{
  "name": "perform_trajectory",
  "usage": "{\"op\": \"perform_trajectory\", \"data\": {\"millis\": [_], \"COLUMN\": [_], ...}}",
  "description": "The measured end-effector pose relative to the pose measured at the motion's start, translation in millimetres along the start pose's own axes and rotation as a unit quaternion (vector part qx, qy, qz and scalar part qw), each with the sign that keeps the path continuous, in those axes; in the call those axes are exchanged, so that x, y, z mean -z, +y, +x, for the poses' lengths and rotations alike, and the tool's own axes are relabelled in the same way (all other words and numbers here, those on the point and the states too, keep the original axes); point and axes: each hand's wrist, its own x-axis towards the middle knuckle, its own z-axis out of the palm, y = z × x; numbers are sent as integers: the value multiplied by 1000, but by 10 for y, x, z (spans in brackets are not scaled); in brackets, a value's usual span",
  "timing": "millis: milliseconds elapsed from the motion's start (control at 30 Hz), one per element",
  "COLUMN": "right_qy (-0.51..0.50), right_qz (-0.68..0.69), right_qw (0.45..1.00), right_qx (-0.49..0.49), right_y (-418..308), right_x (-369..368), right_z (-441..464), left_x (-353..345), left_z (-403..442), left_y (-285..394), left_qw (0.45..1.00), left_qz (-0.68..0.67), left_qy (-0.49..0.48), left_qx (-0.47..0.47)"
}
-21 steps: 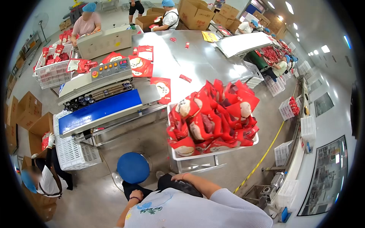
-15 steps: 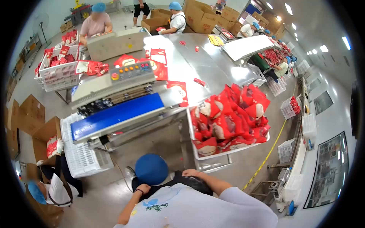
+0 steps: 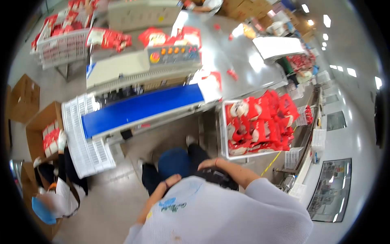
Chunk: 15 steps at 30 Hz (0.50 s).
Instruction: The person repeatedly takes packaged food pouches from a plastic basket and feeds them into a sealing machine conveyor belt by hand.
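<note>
My left hand [image 3: 173, 180] rests on my lap beside a round blue stool seat [image 3: 172, 162], its fingers lying loosely with nothing in them. On the other side my right hand [image 3: 208, 163] lies on my dark-clothed thigh, next to a black pouch [image 3: 218, 177] at my waist. Its fingers are extended and hold nothing visible. Ahead of my hands is a sealing machine with a blue conveyor belt [image 3: 146, 110]. A white crate [image 3: 224, 130] filled with upright red packets [image 3: 260, 122] stands to the front right.
A metal table [image 3: 239, 83] extends beyond the machine. White crates [image 3: 87, 140] are stacked at the left, where a co-worker [image 3: 59, 203] in gloves handles red packets in a cardboard box [image 3: 34, 138]. Another crate [image 3: 65, 46] of red packets stands at the far left.
The view has shifted, and the machine and packet crate look closer. My legs now show on both sides of the stool. Both hands stay low at my lap.
</note>
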Motion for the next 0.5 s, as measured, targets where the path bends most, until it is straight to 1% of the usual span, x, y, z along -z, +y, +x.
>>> {"op": "perform_trajectory", "data": {"millis": [33, 67, 100, 133, 167, 200, 233, 267, 300, 367, 400, 433, 500], "right_qy": [-8, -11, -28, 31, 98, 176, 245, 308, 479, 569, 588, 628, 703], "right_qz": [27, 55, 61, -4, -68, -93, -5, 84, -23, -56, -51, -64, -100], "right_qw": [998, 992, 991, 989, 977, 964, 960, 944, 857, 814, 802, 773, 704], "right_qx": [55, 110, 116, 147, 176, 178, 135, 87, 188, 104, 93, 64, 5], "right_y": [270, 555, 523, 493, 479, 424, 328, 294, 644, 594, 686, 751, 712], "right_x": [145, 254, 341, 559, 781, 659, 835, 1009, 1036, 1431, 1685, 1819, 2018], "right_z": [316, 649, 751, 779, 766, 833, 746, 709, 1110, 910, 840, 757, 683], "left_x": [-24, 316, 598, 597, 621, 506, 590, 634, 675, 760, 871, 750, 795], "left_z": [103, 224, 273, 357, 450, 290, 433, 483, 529, 690, 931, 1051, 1202], "left_y": [-261, 30, 278, 152, 38, -7, -132, -160, -163, -184, -273, -501, -571], "left_qw": [978, 962, 931, 930, 939, 939, 921, 916, 909, 895, 892, 897, 888], "left_qz": [-204, -171, -239, -236, -178, -124, -99, -57, -5, 88, 132, 171, 166], "left_qy": [-12, -17, 48, 48, 78, 95, 50, 75, 81, 65, 61, 30, -50], "left_qx": [30, 212, 270, 279, 286, 306, 373, 389, 409, 432, 428, 406, 425]}}
